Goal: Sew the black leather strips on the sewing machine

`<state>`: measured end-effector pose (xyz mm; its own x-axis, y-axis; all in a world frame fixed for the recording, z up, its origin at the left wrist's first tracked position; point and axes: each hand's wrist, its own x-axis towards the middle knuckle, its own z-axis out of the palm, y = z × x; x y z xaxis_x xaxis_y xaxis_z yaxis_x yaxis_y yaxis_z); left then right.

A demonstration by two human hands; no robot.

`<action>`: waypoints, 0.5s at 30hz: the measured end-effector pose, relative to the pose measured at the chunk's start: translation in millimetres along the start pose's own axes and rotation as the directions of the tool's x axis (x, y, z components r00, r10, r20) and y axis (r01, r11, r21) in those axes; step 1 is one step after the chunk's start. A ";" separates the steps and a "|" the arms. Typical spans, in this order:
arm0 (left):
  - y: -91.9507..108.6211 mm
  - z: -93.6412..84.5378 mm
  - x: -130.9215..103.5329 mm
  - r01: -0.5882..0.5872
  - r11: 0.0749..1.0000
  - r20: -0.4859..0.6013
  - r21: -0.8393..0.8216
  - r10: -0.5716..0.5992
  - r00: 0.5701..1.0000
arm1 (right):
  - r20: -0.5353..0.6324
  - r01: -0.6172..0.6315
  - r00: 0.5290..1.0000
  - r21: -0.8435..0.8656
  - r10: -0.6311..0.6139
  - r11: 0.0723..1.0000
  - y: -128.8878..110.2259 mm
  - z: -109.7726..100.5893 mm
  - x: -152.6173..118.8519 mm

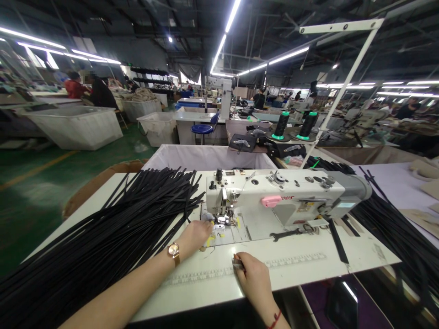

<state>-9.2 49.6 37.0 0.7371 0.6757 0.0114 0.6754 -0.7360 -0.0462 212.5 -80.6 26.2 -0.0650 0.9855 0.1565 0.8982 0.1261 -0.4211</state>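
Observation:
A white sewing machine [247,194] stands on the white table [219,292]. Beside its presser foot, my left hand [196,237] rests with its fingers drawn together at the needle area; what they hold, if anything, is hidden. My right hand [253,276] is nearer the front edge, over a ruler strip [295,260] on the tabletop, and its fingers are closed on a small dark metallic tool. A large bundle of black straps [113,233] lies left of the machine, close to my left forearm.
A wrench [285,234] and short black strips [338,240] lie right of my hands. More black straps [387,228] hang at the right. Thread cones [281,126] stand behind the machine. A phone [342,304] lies below the tabletop. Several people work in the distance.

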 end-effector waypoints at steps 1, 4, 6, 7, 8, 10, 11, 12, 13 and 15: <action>3.9 -1.0 0.8 0.022 1.000 0.014 0.003 -0.022 1.000 | 0.001 -0.002 1.000 0.001 0.002 1.000 0.1 0.2 0.0; 8.7 -5.1 3.5 0.063 0.998 0.058 0.006 -0.064 0.996 | 0.006 -0.007 1.000 0.008 0.007 1.000 1.3 1.7 -0.2; 9.6 -8.7 4.6 0.075 0.997 0.086 0.002 -0.075 0.993 | 0.004 -0.008 1.000 0.012 0.008 1.000 2.4 3.1 -0.8; 10.5 -10.6 4.9 0.082 0.997 0.099 0.000 -0.082 0.992 | 0.005 -0.009 1.000 0.012 0.009 1.000 2.9 3.7 -1.0; 12.2 -12.5 5.2 0.092 0.996 0.109 -0.002 -0.092 0.990 | 0.004 -0.010 1.000 0.012 0.010 1.000 3.1 4.1 -1.2; 18.7 -15.8 6.2 0.132 0.991 0.117 -0.003 -0.131 0.985 | 0.008 -0.015 1.000 0.008 0.015 1.000 3.1 4.1 -1.1; 23.4 -17.2 7.2 0.160 0.987 0.114 -0.003 -0.159 0.981 | 0.010 -0.016 1.000 0.007 0.016 1.000 2.7 3.7 -0.8; 29.1 -18.2 8.7 0.191 0.982 0.109 -0.003 -0.190 0.976 | 0.010 -0.015 1.000 0.007 0.015 1.000 2.2 3.0 -0.4; 35.4 -18.8 10.6 0.224 0.975 0.103 -0.003 -0.222 0.969 | 0.009 -0.014 1.000 0.006 0.014 1.000 1.6 2.2 0.1; 48.4 -18.9 15.4 0.291 0.957 0.095 -0.005 -0.289 0.953 | 0.007 -0.016 1.000 0.003 0.016 1.000 0.6 0.5 0.9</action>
<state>35.3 23.6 53.9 0.5049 0.8602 -0.0710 0.8606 -0.5081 -0.0356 212.7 -79.6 25.7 -0.0534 0.9882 0.1434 0.8977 0.1104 -0.4265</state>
